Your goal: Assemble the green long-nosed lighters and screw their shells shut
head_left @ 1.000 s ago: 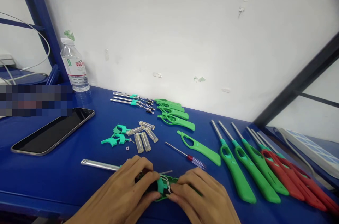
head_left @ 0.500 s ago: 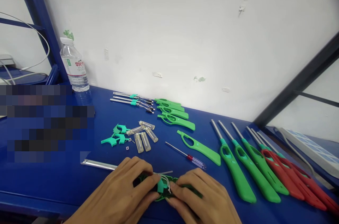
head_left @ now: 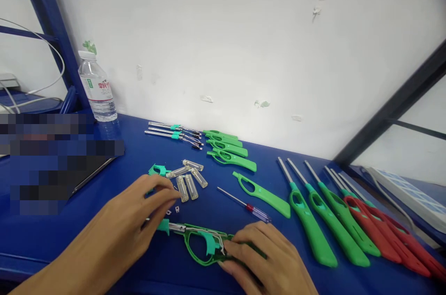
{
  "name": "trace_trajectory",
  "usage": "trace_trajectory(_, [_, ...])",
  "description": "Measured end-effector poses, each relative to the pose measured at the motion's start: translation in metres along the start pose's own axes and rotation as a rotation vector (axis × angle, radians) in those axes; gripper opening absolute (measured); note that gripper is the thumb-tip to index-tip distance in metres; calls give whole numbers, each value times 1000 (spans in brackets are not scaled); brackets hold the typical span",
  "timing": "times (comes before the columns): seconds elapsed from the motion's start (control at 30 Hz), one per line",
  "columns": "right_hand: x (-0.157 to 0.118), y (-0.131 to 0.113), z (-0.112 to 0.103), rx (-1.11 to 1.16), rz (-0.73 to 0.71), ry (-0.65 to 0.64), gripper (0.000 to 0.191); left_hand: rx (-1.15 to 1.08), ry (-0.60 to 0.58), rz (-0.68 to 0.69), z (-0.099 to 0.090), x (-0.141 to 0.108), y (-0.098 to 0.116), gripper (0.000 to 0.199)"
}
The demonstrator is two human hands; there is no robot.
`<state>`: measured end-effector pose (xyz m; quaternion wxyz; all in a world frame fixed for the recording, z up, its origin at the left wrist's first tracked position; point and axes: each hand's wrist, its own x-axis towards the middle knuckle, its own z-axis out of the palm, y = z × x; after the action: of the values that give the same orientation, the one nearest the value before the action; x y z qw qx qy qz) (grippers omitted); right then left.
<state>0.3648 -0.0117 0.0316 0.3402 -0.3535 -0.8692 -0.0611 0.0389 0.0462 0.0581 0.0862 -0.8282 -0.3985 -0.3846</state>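
My right hand [head_left: 268, 258] is closed around the handle end of an opened green lighter casing [head_left: 195, 258]. A teal trigger [head_left: 209, 243] and white wires lie in this half shell, and a metal tube with a teal collar [head_left: 163, 226] reaches left from it. My left hand [head_left: 146, 211] is off the casing, above the tube, with thumb and fingertips drawn together. Whatever is between those fingertips is too small to make out. Tiny metal clips [head_left: 177, 209] lie just below them. Clear fuel cartridges [head_left: 191, 186] and teal plastic parts [head_left: 158, 170] lie beyond this hand.
A screwdriver [head_left: 258, 213] and a green casing half [head_left: 266, 197] lie beyond my right hand. Several green casing halves [head_left: 233, 160] and tube assemblies [head_left: 174, 135] line the wall. Assembled green lighters [head_left: 313, 225] and red ones [head_left: 376, 234] lie right. A water bottle [head_left: 97, 86] stands back left.
My left hand has left the casing and moved up and left to the small clips, uncovering the trigger, wires and collar. The clips lie nearer me. My right hand has stayed in place.
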Motion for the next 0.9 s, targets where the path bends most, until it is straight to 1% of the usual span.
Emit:
trace_trajectory(0.03, [1,0,-1,-1,1,-2,25,25,-42,-18,-2,-1,-7,30])
trace_trajectory(0.1, [2,2,-3,-11,-4,-6,23,54,-65,-57,-3,-2,-19,32])
trace_trajectory(0.23, [1,4,-7,-49,-13,-5,15,81,-69,-125,0,-5,-36,36])
trace_trajectory(0.3, [-1,4,-8,-80,11,3,14,104,-68,-162,2,-5,-43,40])
trace_trajectory(0.4, [-4,2,-9,-131,78,19,17,151,-68,-219,1,-6,-49,46])
trace_trajectory(0.5, [-6,1,-7,-147,140,16,20,188,-86,-267,-1,-8,-51,48])
trace_trajectory(0.6, [-6,1,-6,-133,173,18,18,191,-114,-279,1,-9,-50,49])
trace_trajectory(0.8, [-2,2,-6,-124,132,32,15,148,-189,-241,13,-1,-41,41])
trace_trajectory(0.9, [-1,3,-6,-122,134,25,13,153,-207,-223,21,7,-34,48])
